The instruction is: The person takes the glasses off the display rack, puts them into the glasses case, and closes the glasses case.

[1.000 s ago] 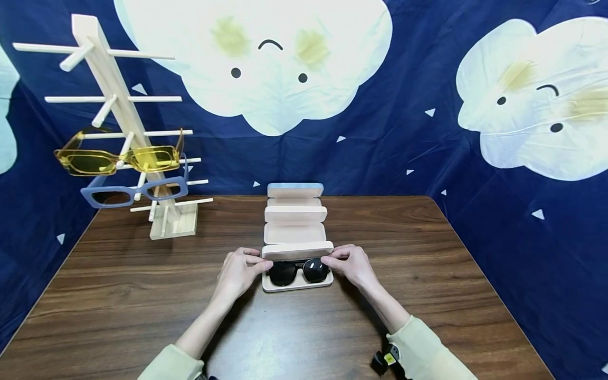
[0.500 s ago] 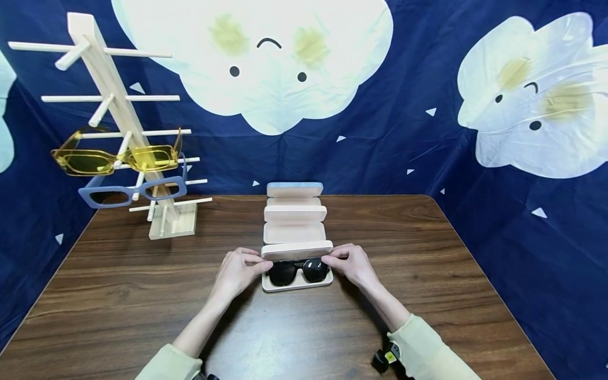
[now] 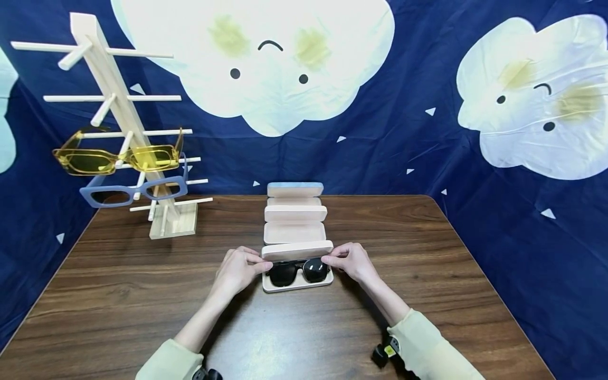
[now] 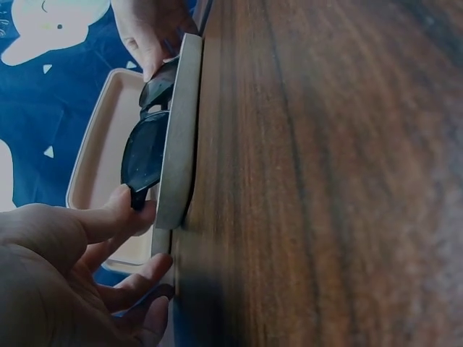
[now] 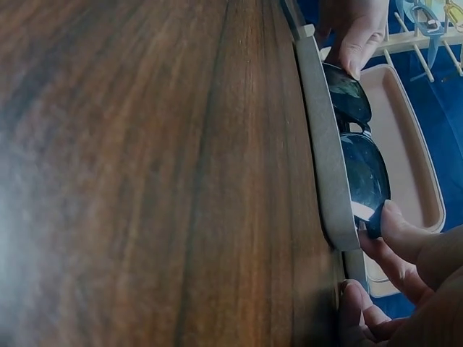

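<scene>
Black sunglasses (image 3: 283, 274) with dark lenses sit in the nearest eyeglass case (image 3: 298, 288), whose pale lid (image 3: 297, 249) is raised behind them. My left hand (image 3: 236, 273) pinches their left end, thumb on the frame's corner, other fingers beside the case. At the right end, my right hand (image 3: 353, 262) pinches the opposite corner the same way. Up close in the left wrist view, the thumb presses the end of the sunglasses (image 4: 145, 152) above the case wall (image 4: 181, 137). The right wrist view shows the sunglasses (image 5: 362, 166) partly behind the case's front wall; their temples are hidden.
Two more raised-lid cases stand in line behind, a middle one (image 3: 294, 232) and a blue-edged far one (image 3: 295, 189). At the back left, a wooden display rack (image 3: 173, 227) carries yellow glasses (image 3: 92, 162) and blue-framed glasses (image 3: 111, 196). A dark blue cloth (image 3: 370, 158) hangs behind the table.
Both hands keep their hold at the ends of the sunglasses, which stay in the case. Only a slight shift of the head view shows.
</scene>
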Motion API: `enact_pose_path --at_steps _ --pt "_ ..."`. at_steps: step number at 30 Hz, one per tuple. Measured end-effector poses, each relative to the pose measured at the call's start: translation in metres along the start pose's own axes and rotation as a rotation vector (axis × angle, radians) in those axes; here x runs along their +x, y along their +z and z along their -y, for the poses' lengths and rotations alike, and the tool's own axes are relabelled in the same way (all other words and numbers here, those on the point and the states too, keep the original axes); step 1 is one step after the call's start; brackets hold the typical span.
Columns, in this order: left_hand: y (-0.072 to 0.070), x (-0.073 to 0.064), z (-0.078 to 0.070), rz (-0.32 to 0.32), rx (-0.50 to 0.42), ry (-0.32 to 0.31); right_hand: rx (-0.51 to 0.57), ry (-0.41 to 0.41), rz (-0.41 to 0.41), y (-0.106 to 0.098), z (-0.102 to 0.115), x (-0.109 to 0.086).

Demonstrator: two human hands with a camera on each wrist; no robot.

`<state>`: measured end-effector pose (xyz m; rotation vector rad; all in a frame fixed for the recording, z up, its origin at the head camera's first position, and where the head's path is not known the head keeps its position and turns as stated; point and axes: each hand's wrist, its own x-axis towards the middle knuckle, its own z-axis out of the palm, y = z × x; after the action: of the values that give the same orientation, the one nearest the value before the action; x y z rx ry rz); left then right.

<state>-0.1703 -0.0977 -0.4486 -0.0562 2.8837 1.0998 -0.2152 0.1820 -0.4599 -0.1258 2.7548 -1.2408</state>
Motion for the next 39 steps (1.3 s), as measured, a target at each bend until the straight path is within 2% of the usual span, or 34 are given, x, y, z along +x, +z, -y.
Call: enact_pose_path --at_steps 11,22,34,39 --pt "-0.0010 0.0021 -0.0003 0.000 0.024 -0.004 0.009 0.010 0.004 -0.0005 -0.0006 0.0018" --pt "0.0011 0.0016 0.0028 -0.037 -0.057 0.047 0.120 0.024 0.040 -0.0018 -0.0037 0.0031" --pt "0.0024 0.0035 0.0031 -0.055 -0.052 0.020 0.032 -0.011 -0.017 0.0011 -0.0012 0.0007" --pt "0.0030 0.0038 0.0028 -0.052 -0.037 -0.004 -0.008 0.038 -0.028 0.0012 0.0003 0.0023"
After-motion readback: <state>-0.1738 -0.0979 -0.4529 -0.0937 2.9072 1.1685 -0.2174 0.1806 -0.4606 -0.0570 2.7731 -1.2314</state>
